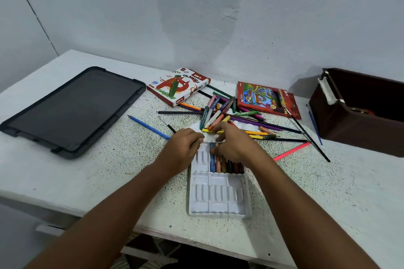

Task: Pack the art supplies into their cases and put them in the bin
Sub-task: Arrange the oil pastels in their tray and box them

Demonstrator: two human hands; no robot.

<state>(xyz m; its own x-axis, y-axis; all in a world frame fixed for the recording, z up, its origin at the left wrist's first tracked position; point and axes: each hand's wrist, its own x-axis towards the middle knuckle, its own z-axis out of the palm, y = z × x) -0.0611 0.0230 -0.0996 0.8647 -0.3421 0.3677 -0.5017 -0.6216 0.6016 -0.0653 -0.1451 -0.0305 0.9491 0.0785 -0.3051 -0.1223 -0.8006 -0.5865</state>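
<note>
A white plastic pastel tray (218,200) lies in front of me on the table. Its far row holds several oil pastels (226,165), and its near row has bare slots. My left hand (182,148) grips the tray's far left corner with curled fingers. My right hand (235,144) is curled over the far ends of the pastels, its thumb against a blue pastel; what its fingers hold is hidden. A pile of loose pastels and pencils (218,113) lies just beyond both hands. The oil pastel box (178,86) and the red pencil box (266,99) lie behind the pile.
A dark brown bin (358,116) stands at the right, near the wall. Its black lid (72,109) lies flat at the left. A blue pencil (148,126), a pink pencil (291,152) and thin black brushes (310,137) lie scattered around the pile. The table's front edge (166,233) runs below the tray.
</note>
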